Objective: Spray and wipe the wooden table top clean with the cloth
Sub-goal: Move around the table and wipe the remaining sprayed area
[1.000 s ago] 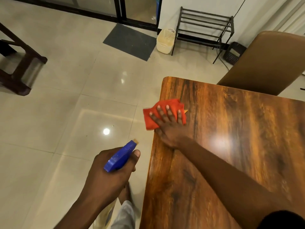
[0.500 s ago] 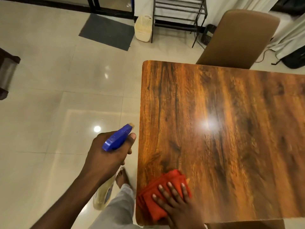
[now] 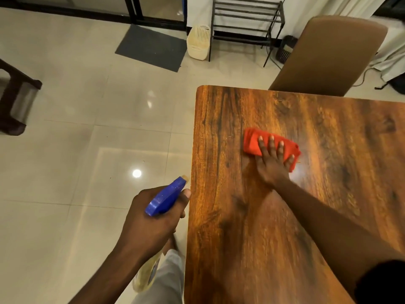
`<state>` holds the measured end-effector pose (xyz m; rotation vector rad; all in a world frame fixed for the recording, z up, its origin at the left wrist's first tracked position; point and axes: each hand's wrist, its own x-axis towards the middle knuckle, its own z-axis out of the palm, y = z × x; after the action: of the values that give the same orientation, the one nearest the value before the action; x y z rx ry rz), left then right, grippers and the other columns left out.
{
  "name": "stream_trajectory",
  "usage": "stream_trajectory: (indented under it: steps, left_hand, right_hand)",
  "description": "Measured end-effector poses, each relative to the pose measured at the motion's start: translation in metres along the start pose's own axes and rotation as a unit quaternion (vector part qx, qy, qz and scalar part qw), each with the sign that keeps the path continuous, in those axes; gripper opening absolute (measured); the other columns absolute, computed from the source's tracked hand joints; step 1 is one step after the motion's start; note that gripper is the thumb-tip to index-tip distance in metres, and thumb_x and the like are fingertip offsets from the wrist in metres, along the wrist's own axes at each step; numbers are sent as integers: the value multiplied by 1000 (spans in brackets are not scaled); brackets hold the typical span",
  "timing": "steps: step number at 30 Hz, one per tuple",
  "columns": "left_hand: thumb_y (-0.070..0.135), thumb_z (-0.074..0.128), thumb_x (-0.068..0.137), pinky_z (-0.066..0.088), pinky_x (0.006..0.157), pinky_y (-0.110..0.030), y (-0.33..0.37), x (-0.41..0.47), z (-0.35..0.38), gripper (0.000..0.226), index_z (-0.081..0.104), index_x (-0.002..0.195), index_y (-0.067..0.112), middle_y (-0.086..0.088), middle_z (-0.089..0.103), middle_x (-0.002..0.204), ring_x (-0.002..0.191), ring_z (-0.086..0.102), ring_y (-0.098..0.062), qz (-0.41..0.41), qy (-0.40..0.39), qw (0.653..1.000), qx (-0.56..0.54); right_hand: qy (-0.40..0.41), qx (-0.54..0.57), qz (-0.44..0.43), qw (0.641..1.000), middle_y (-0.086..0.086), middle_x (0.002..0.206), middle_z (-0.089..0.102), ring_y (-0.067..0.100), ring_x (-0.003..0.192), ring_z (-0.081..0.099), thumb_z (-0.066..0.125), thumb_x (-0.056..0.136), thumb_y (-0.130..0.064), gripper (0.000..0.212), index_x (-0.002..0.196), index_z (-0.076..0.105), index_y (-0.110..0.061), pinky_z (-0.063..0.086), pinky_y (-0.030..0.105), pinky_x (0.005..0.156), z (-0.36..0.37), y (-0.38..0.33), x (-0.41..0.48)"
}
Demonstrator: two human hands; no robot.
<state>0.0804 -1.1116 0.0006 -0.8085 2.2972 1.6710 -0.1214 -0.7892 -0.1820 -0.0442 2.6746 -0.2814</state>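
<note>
Your right hand (image 3: 271, 164) lay flat on the folded red cloth (image 3: 252, 143), fingers straight, pressing it onto the tabletop (image 3: 241, 238) a little in from the tabletop's left edge, toward its far side. Your left hand (image 3: 151, 218) gripped the spray bottle (image 3: 165, 197) by its neck, just off the tabletop's left edge. A brown chair (image 3: 328, 55) stood at the tabletop's far side.

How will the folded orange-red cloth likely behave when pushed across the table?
Probably floppy: the folded orange-red cloth lies flat in layers under the right hand. Likely glides easily, since the glossy wooden table top reflects light. Probably light: thin fabric.
</note>
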Motion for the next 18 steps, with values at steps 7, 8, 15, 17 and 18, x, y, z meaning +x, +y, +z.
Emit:
stream_trajectory:
  steps: [7,8,15,17,18]
  left_hand:
    - [66,59,80,47,66,-20,2,1,4,47,75,76,21,18,71,55,59,72,-2,-15,22,1000,12]
    - [65,59,80,47,66,-19,3,2,4,47,75,75,21,17,71,55,59,72,-2,-13,22,1000,15]
    - [53,68,93,45,55,-6,5,6,-6,40,73,67,23,12,72,55,59,73,-10,13,21,998,59]
    - [49,69,95,48,54,-10,5,5,-9,41,74,67,20,6,73,57,59,72,-18,21,13,997,67]
    - [47,70,96,49,55,-13,4,5,-12,41,74,67,18,3,74,58,60,72,-21,26,10,997,72]
  right_hand:
    - [-77,-17,-70,994,-3,176,-34,34,162,-32,23,114,-61,70,169,-19,-46,-21,73,124,-14,-107,80]
    - [-78,-33,-100,991,-3,176,-34,34,161,-32,23,114,-61,71,168,-20,-46,-20,73,124,-7,-117,77]
    - [-82,-100,-286,950,-5,174,-38,30,159,-39,21,112,-62,74,167,-25,-44,-19,72,124,84,-146,-25]
    - [-83,-103,-322,937,-6,175,-37,30,159,-38,20,109,-64,76,169,-21,-42,-20,73,123,112,-134,-70]
    - [-77,-113,-337,932,-4,177,-32,33,162,-32,21,108,-65,78,171,-16,-40,-18,74,123,125,-128,-94]
